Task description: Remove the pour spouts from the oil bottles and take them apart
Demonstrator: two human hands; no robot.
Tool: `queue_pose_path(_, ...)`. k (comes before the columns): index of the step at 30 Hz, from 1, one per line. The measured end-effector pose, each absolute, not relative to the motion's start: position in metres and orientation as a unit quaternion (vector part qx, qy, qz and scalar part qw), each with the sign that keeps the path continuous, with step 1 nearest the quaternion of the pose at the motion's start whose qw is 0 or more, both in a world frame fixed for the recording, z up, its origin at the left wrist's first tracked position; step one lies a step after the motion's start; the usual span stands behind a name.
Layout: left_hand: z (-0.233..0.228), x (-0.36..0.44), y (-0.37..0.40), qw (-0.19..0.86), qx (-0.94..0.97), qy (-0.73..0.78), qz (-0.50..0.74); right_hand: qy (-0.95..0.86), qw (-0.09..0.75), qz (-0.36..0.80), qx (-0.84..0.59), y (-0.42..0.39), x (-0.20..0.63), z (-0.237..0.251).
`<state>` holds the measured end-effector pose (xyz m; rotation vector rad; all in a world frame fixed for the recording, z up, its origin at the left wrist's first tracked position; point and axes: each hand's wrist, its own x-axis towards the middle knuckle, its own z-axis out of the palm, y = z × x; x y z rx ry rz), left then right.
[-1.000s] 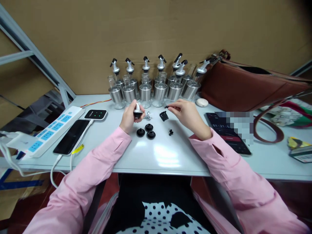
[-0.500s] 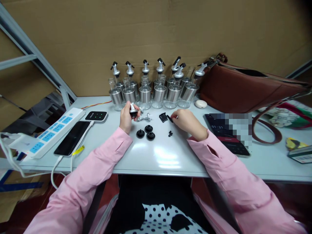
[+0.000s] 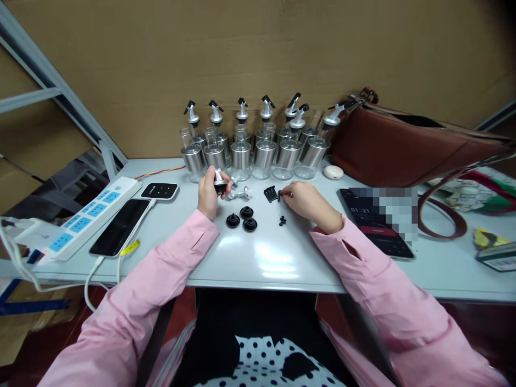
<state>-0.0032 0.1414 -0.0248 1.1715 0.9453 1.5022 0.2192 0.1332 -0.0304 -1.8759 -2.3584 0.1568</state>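
My left hand is closed around a silver pourer spout with a black stopper base. Close by its fingertips, silver spout parts lie on the table. My right hand pinches a small black lever, just right of a cluster of similar black levers. Three black round stoppers sit between the hands, nearer the table's front. Several tiny black caps rest below my right hand.
Glass bottles with steel sleeves line the back, some topped with pourers. A brown bag, a phone and a round white case are on the right. A power strip, another phone and a small device occupy the left.
My right hand has shifted slightly left, and the black lever in its fingers now stands more upright. My left hand keeps its grip on the pourer spout.
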Motion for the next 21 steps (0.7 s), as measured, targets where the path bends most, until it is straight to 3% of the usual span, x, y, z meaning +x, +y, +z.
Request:
queue_pose_path(9, -0.024, -0.003, 0.140, 0.490, 0.483, 0.390, 0.612, -0.782, 0.109, 0.060, -0.610, 0.132, 0.216, -0.033)
queue_pose_path(21, -0.024, -0.003, 0.141, 0.498, 0.487, 0.374, 0.613, -0.827, 0.105, 0.052, -0.551, 0.137, 0.219, -0.042)
